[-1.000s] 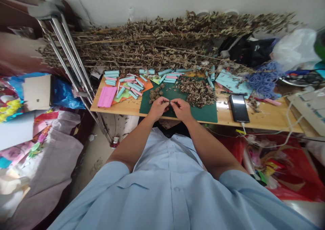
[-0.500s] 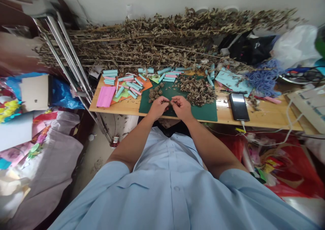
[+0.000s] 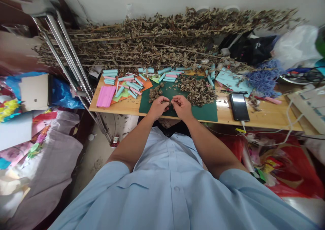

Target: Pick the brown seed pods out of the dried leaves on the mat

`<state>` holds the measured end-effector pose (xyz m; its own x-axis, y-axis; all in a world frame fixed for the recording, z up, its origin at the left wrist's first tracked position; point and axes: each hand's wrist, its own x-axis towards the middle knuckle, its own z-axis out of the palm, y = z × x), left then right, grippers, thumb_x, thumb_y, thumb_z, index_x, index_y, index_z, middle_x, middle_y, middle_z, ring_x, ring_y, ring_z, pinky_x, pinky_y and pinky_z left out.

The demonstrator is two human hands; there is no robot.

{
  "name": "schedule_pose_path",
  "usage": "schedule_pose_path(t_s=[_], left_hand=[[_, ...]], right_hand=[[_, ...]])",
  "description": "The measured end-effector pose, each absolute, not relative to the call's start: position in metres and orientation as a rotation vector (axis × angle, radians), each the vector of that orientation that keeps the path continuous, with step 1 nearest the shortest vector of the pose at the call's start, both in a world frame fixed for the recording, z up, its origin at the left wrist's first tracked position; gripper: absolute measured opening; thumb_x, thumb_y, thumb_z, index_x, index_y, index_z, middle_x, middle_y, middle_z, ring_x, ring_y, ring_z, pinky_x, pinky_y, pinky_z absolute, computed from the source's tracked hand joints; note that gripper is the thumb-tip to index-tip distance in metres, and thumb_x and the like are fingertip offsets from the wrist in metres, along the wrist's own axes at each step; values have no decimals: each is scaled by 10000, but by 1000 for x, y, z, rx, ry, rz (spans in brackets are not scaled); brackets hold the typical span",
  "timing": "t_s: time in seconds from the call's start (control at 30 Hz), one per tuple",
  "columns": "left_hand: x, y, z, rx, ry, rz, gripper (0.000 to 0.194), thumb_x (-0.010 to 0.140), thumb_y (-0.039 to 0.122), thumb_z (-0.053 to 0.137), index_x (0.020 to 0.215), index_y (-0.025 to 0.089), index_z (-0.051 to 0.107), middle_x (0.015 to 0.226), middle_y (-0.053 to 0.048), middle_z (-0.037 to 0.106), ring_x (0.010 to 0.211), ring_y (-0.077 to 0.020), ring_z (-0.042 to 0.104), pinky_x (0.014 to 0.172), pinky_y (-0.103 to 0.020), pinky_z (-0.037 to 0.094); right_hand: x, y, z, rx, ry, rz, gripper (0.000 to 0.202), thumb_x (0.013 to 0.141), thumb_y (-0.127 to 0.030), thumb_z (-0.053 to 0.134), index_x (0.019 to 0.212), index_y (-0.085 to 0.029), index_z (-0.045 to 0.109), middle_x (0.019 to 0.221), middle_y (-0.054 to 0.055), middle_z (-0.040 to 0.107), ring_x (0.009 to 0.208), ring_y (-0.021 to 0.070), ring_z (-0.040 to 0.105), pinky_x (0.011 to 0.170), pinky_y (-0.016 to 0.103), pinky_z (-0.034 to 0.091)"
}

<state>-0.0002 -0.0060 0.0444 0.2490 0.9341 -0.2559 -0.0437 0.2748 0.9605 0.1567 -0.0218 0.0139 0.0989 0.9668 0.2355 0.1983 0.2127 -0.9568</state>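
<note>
My left hand (image 3: 159,107) and my right hand (image 3: 182,107) meet fingertip to fingertip over the near part of a green mat (image 3: 207,113). Both are closed in a pinch. A small brownish bit of dried leaf (image 3: 170,103) seems to show at the left fingertips; whatever the right fingers pinch is too small to make out. Just beyond my left hand sits a cluster of rolled dried-leaf balls (image 3: 155,94). To the right of my right hand spreads a heap of loose dried leaves (image 3: 200,92).
Blue and pink paper rolls (image 3: 133,84) lie left on the wooden table (image 3: 124,109), beside a pink sheet (image 3: 105,96). Dried leafy stalks (image 3: 152,44) stretch along the back. A phone (image 3: 239,107) on a cable and blue yarn (image 3: 265,76) are right. Metal crutches (image 3: 66,50) lean left.
The fingers have shifted only slightly, with my right fingertips a touch further from the left ones. All else on the table stays where it was.
</note>
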Motion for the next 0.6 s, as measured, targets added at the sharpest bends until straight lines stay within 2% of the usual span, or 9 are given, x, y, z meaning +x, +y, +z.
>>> schedule_pose_path(t_s=[0.37, 0.6], left_hand=[[2, -8, 53, 1116, 1114, 833, 223, 820, 206, 594, 1024, 140, 658, 638, 17, 599, 507, -61, 507, 496, -177, 367], [2, -8, 49, 1166, 1161, 849, 171, 794, 211, 626, 951, 152, 659, 590, 26, 598, 477, -64, 488, 493, -185, 362]], right_hand=[[157, -24, 15, -1242, -1400, 813, 273, 869, -380, 667, 1093, -228, 638, 902, 31, 728, 687, 149, 637, 678, 313, 544], [156, -26, 17, -1241, -1438, 752, 262, 877, -367, 650, 1094, -222, 620, 904, 38, 726, 723, 161, 654, 705, 324, 541]])
